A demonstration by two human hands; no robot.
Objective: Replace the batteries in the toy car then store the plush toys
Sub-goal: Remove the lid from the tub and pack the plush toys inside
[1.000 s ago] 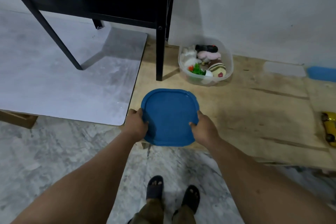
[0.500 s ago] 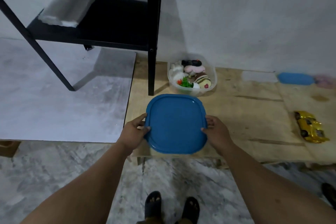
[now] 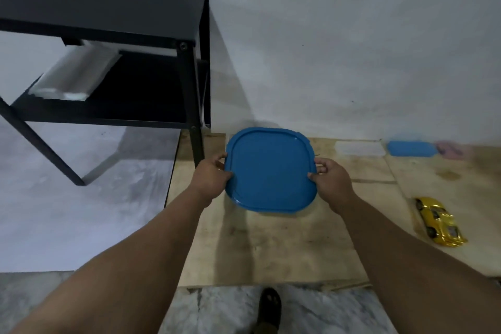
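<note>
the blue lid (image 3: 271, 171) is held flat between 2 hands, well above the plywood floor panel (image 3: 271, 247) and in front of the wall: the left hand (image 3: 210, 177) is clamped on its left edge, the right hand (image 3: 329, 177) on its right edge, thumbs on top and the other fingers hidden beneath. it looks like thin moulded plastic, so probably light and somewhat flexible, with a raised rim that gives the hands something to catch; opposite edges near the middle, as now, seem the best hold, since a 1-corner grip would likely let it bow or tip. the smooth surface may be a little slippery, but it should not be fragile. it hides whatever lies directly beneath it, so the container it belongs to and the plush toys cannot be seen here. the yellow toy car (image 3: 439, 221) lies on the plywood well to the right, untouched. against the wall sit a clear flat lid (image 3: 359, 148), a blue container (image 3: 412, 148) and something pink and blurred beside it. a black metal shelf unit (image 3: 108, 43) stands at left, with a white wrapped bundle (image 3: 73, 76) on its lower shelf; the floor nearest the person is marble-patterned tile (image 3: 230, 312).
</note>
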